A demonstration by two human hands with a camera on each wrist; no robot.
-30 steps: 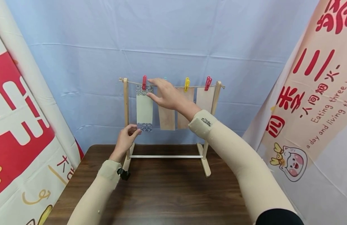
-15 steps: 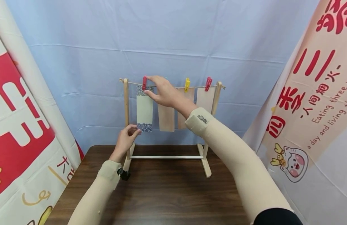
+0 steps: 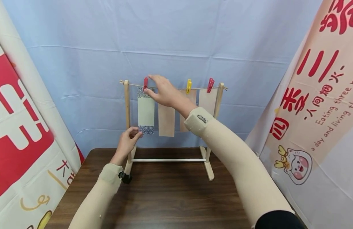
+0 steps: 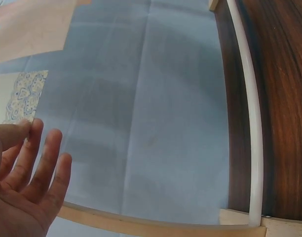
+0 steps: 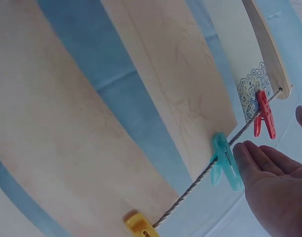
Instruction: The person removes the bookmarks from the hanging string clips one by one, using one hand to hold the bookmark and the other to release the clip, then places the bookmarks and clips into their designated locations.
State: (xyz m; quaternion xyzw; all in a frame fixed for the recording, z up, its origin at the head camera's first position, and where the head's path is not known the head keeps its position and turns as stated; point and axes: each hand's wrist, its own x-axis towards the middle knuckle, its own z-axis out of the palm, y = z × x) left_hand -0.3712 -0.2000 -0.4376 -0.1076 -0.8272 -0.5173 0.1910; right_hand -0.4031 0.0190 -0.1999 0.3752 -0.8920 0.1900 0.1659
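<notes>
My left hand (image 3: pixel 126 143) pinches the lower left corner of a tall pale card (image 3: pixel 145 111) with blue patterned bands between thumb and index finger. The other fingers stand loose in the left wrist view. A red clothespin (image 3: pixel 145 84) fastens that card's top to a cord. My right hand (image 3: pixel 167 92) is at this clothespin, thumb below and fingers above. In the right wrist view, a gap shows between its thumb and fingers, apart from the red clothespin (image 5: pixel 264 114). Those fingers lie beside a turquoise clothespin (image 5: pixel 225 160), which the hand hides in the head view.
The cord (image 3: pixel 203 88) runs between two posts of a wooden stand (image 3: pixel 127 108) with a white lower bar (image 3: pixel 167 160). More plain cards (image 3: pixel 166 122) hang from it, with a yellow clothespin (image 3: pixel 189 86) and another red clothespin (image 3: pixel 210 85). Beneath is a brown table (image 3: pixel 170 197).
My right hand has shifted slightly left and up around the red clothespin. The plain card beside the patterned one now hangs a little lower and further left. My left hand keeps its pinch.
</notes>
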